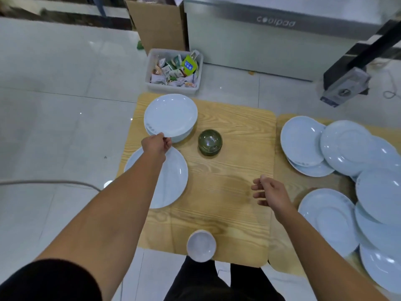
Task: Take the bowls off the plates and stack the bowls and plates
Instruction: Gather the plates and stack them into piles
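Nearest, at the desk's [227,192] front edge: a white bowl [201,246], upright, empty. Further in, right hand [270,193] hovering over bare wood, fingers apart, holding nothing. Left hand [156,144] reaching across a big plate [173,181], fingers clamped on the near rim of the top plate [170,115] of the far-left pile [182,135]. Plate-stacking step, by the look of it; next, probably, squaring it up and letting go. Just beside, green bowls [210,141], nested, empty. Off right, loose plates [303,140], overlapping. Beyond, on the floor, a bin [152,68] full of packets [174,71]; behind, a cardboard box [158,22], open, contents unclear.
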